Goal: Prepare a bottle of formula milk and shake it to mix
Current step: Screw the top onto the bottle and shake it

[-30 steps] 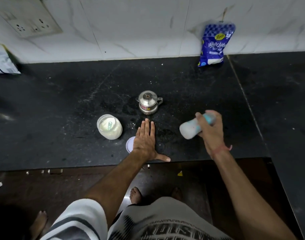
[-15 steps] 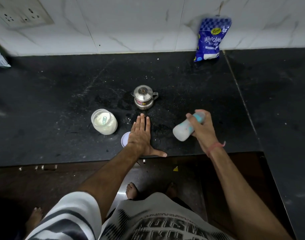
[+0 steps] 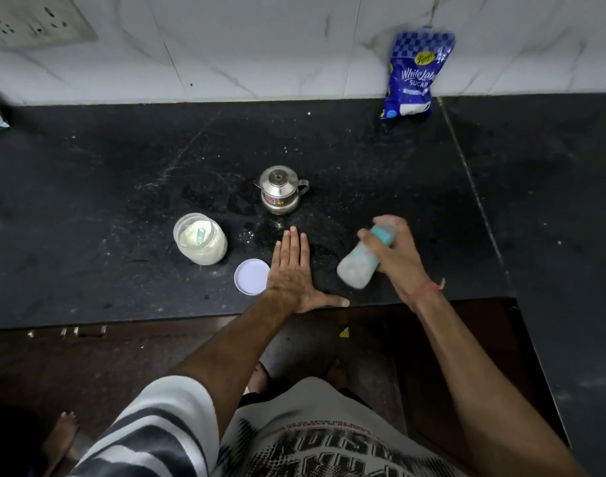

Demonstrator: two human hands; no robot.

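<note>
Right hand (image 3: pixel 399 259) grips the feeding bottle (image 3: pixel 361 265) near its teal collar, base tilted toward the counter edge, outline motion-blurred; judged step: shaking to mix. Left hand (image 3: pixel 292 273) lies flat, fingers spread, holding nothing, on the black counter (image 3: pixel 122 187) betw. bottle and jar lid (image 3: pixel 251 277). Open powder jar (image 3: pixel 200 239) sits just beyond the lid; steel pot (image 3: pixel 280 194) ahead of the left fingertips. Risks: loose collar may leak w/ shaking; wide swing may clip the pot.
</note>
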